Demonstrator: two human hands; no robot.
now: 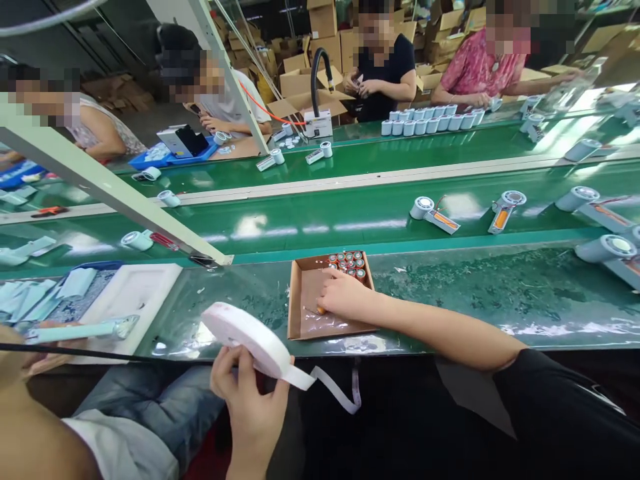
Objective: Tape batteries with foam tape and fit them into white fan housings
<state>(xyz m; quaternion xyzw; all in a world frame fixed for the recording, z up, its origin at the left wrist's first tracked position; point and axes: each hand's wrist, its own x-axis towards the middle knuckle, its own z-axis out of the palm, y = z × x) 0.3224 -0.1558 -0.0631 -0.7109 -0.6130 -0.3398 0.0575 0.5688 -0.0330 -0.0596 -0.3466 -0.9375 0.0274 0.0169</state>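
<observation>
My left hand [253,407] grips a roll of white tape [245,337] between thumb and fingers, above the near edge of the bench. A loose strip of tape [335,390] runs off the roll to the right and curls downward. My right hand [345,293] reaches into a shallow cardboard box [295,300], fingers curled down around a small orange battery [321,309], mostly hidden beneath them. In the box's far right corner, several orange-wrapped batteries [346,259] stand upright close together, just beyond my right hand.
Behind the box runs a green conveyor belt [300,230] carrying pale blue handheld housings [434,215]. A slanted metal post [115,183] rises at the left. Beside me, a co-worker's hand [50,350] holds a pale part near a white board [145,300]. Other people sit across the line.
</observation>
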